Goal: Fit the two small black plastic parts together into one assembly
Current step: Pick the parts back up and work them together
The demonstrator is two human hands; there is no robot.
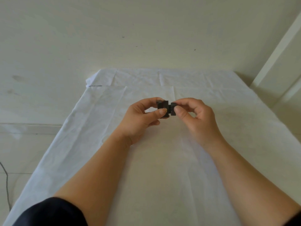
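Above the middle of the white cloth, both hands hold two small black plastic parts side by side. My left hand [143, 118] pinches the larger black part [162, 106] between thumb and fingers. My right hand [193, 115] pinches the smaller black part [173, 108] with thumb and forefinger. The two parts touch at their inner faces; whether they are locked together cannot be told. Fingers hide the outer sides of both parts.
A creased white cloth [162, 160] covers the table, its left edge running diagonally down to the lower left. A pale wall stands behind, with a white frame [276, 54] at the right. A thin dark cable [6, 180] hangs at the far left.
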